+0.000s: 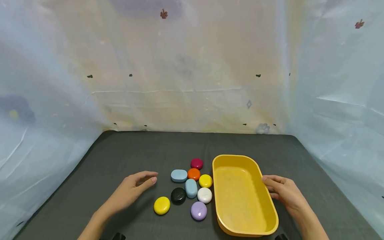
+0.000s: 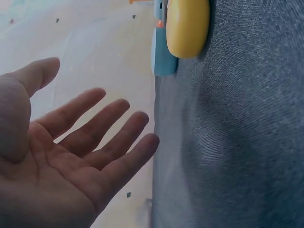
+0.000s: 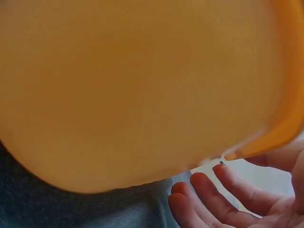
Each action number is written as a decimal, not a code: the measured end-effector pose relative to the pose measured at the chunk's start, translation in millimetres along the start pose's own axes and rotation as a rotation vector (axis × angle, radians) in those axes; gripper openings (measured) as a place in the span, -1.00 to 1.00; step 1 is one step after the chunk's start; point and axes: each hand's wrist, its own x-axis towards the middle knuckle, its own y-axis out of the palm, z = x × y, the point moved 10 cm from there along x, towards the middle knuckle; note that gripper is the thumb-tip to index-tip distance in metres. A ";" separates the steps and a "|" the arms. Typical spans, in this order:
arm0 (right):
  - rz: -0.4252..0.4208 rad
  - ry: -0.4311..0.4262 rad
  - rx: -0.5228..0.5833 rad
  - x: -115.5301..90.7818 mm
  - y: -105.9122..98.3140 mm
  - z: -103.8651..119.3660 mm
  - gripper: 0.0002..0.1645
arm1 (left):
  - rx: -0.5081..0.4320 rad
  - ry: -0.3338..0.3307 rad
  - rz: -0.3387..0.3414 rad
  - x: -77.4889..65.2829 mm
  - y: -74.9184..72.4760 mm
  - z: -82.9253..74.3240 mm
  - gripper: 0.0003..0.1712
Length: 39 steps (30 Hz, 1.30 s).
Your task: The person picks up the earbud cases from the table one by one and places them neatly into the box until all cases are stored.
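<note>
Several smooth, coloured pebble-like pieces lie on the dark cloth. My left hand [image 1: 129, 190] hovers left of them with relaxed fingers, palm facing them, holding nothing. Nearest to it are a pale blue oval piece [image 1: 179, 175], a black round piece [image 1: 178, 196] and a yellow round piece [image 1: 162, 205]. Right of the group is a yellow tray [image 1: 243, 230] with nothing in it. My right hand [image 1: 283, 191] holds the tray's right rim, thumb at the edge and fingers along the outer wall. In the right wrist view the tray wall hides the thumb tip.
Between the black piece and the tray lie a second pale blue piece [image 1: 191, 188], a white piece [image 1: 204, 195] and a purple piece [image 1: 198, 211]. Red [image 1: 196, 163], orange [image 1: 193, 174] and yellow [image 1: 205, 181] pieces lie behind. A patterned curtain [image 1: 192, 66] surrounds the cloth.
</note>
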 end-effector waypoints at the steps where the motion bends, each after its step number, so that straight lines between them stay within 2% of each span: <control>1: -0.001 -0.001 0.000 -0.3 0.2 -0.2 -0.32 | -0.002 -0.002 0.004 -0.6 0.7 1.0 -0.46; 11: -0.017 -0.016 0.039 1.3 0.9 1.4 -0.39 | -0.111 0.027 0.086 -2.0 10.9 6.1 -0.46; 19: -0.034 -0.009 -0.024 -2.2 -4.8 -2.5 -0.32 | -0.146 0.147 0.210 -0.9 26.8 -2.0 -0.29; 29: -0.045 -0.006 -0.021 0.5 -1.2 -9.2 -0.38 | -0.168 0.155 0.239 -7.3 34.2 4.6 -0.26; 39: -0.048 -0.003 -0.046 2.4 -3.1 -7.1 -0.39 | -0.134 0.190 0.252 -1.4 34.9 4.7 -0.22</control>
